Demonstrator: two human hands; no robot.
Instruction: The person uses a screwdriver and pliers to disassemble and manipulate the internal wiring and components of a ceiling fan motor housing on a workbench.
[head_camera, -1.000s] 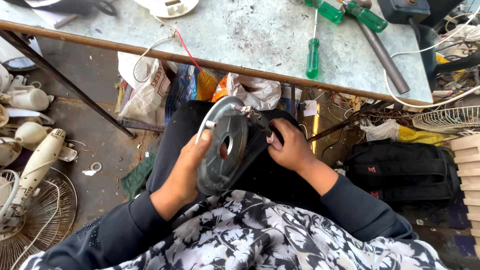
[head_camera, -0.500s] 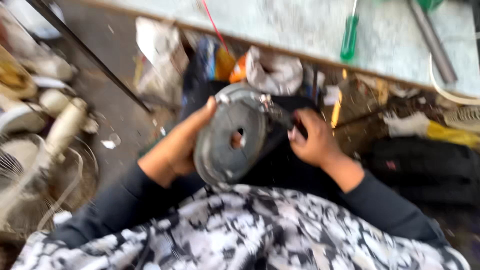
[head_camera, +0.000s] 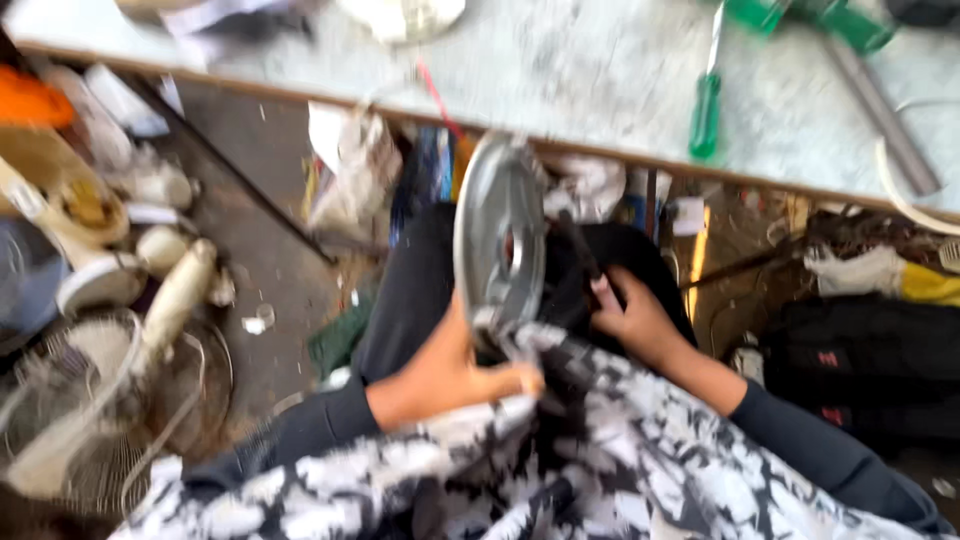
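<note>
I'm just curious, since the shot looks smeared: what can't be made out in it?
- Head view: what the right hand pinches behind the grey metal disc is blurred.
- The disc's far face is turned away.
- The left hand has its fingertips lost in patterned cloth.
- The green screwdriver tip is smeared.

Grey metal disc (head_camera: 498, 240), green-handled screwdriver (head_camera: 706, 112), black-and-white patterned shirt (head_camera: 620, 470).

Green screwdriver (head_camera: 706, 115) on workbench (head_camera: 600, 70) — fan guard (head_camera: 90, 420) on floor.

Round grey metal disc (head_camera: 500, 240) with centre hole, upright, edge-on over the lap.
</note>
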